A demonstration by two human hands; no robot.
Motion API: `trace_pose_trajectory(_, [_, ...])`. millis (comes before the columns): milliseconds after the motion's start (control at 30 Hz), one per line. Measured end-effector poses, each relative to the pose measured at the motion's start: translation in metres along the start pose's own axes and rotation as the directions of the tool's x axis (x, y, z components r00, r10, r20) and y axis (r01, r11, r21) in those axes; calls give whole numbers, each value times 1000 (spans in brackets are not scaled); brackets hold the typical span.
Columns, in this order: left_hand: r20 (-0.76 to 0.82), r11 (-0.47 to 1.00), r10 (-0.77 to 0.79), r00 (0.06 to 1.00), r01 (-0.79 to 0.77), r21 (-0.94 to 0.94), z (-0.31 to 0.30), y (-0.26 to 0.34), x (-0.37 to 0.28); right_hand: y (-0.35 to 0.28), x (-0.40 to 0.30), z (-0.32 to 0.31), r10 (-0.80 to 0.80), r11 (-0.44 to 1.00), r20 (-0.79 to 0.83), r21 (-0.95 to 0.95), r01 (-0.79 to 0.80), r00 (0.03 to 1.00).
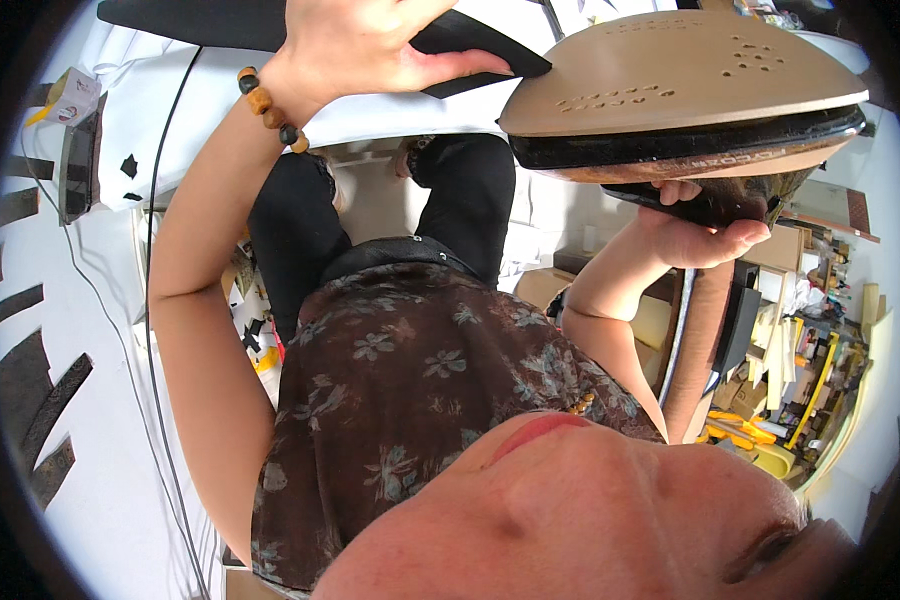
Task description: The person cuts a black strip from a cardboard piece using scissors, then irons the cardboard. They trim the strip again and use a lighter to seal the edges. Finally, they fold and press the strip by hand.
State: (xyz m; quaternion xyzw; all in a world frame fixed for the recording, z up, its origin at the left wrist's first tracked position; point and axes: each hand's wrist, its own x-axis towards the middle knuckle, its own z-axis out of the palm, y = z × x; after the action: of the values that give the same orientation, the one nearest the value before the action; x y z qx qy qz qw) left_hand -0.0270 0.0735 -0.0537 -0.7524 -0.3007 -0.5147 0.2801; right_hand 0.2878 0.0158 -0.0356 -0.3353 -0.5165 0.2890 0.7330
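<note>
My left hand (356, 49), at the top of the view, pinches a long, flat black piece (202, 24), probably fabric. My thumb lies along it, and its pointed end meets the left edge of the iron's soleplate in the picture; I cannot tell whether they touch. At the right, my right hand (709, 244) grips a Flyco clothes iron (690, 142) by its dark handle. The beige soleplate (667, 75) with its steam holes is turned up toward the camera. Part of my left hand's fingers are beyond the top edge.
White cloth (217, 105) covers the work surface, and a black cord (154, 202) runs down it. Several black cut pieces (34, 397) lie at the left, near a phone-like dark slab (81, 165) and a small box (71, 97). Cluttered shelves (802, 360) stand at the right.
</note>
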Motion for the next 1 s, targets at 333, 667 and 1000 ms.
trace_pose_trajectory(333, [-71, 999, -3, 997, -1, -49, 9, 4, -6, -8, 11, -14, 47, 957, 179, 274, -96, 983])
trace_pose_trajectory(667, [-66, 995, -18, 998, 12, -94, 12, 6, -7, -15, 26, -14, 110, 972, 201, 184, -148, 973])
trace_pose_trajectory(1000, [-17, 995, 5, 1000, -7, -99, 9, 3, -5, -6, 39, -14, 122, 942, 211, 284, -180, 970])
